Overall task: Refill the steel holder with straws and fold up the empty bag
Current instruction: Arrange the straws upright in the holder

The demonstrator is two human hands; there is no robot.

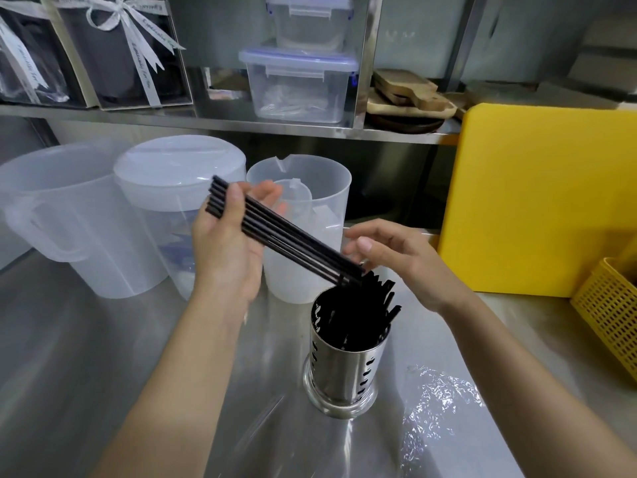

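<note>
Item: our two arms, bare from the lower frame edge to the fingertips, no sleeve showing on either.

Left hand (230, 236): bare; short trimmed thumbnail; slim wrist and forearm.

Right hand (400, 260): bare; short, rounded thumbnail, unpainted; knuckles plain.

We record both forearms as uncovered along their whole visible length; our upper arms lie outside the frame and go unlisted.

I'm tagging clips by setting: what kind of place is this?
Probably a café or commercial kitchen prep area: stainless steel counter, big plastic pitchers, and a steel holder of black straws.
</note>
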